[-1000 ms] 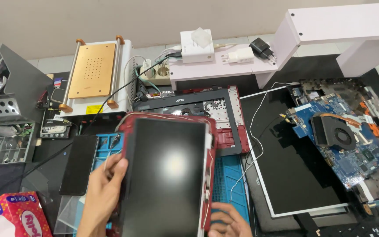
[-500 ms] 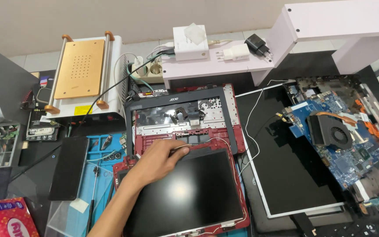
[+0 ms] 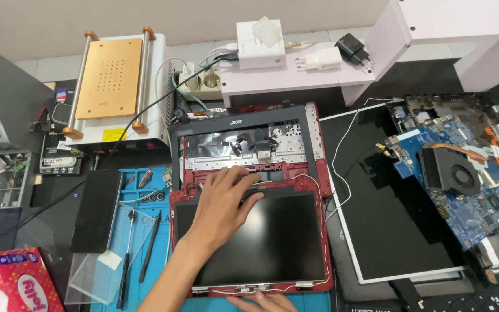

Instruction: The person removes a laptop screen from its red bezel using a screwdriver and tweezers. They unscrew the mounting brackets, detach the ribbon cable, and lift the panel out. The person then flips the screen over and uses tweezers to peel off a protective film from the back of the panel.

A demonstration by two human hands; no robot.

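A red laptop lid [image 3: 326, 231] with its black screen panel [image 3: 272, 248] lies flat on the bench, just in front of the opened red-and-black laptop base [image 3: 249, 144]. My left hand [image 3: 223, 202] rests palm down on the panel's far left corner. Its spread fingers reach the hinge strip between lid and base. My right hand [image 3: 261, 301] shows only as fingers along the lid's near edge at the bottom of the view, so its grip is hidden. Thin white cables run along the lid's red frame.
A loose black display panel [image 3: 388, 214] lies to the right, beside a blue motherboard with a fan [image 3: 457, 173]. To the left are a blue mat with screwdrivers [image 3: 140, 242], a black phone [image 3: 95, 211], a heating-plate machine [image 3: 111, 86] and a red tissue box [image 3: 15, 283].
A second ago both hands held the lid tilted up. It now lies flat in front of the base, with my left hand moved onto its far edge and my right hand at its near edge.
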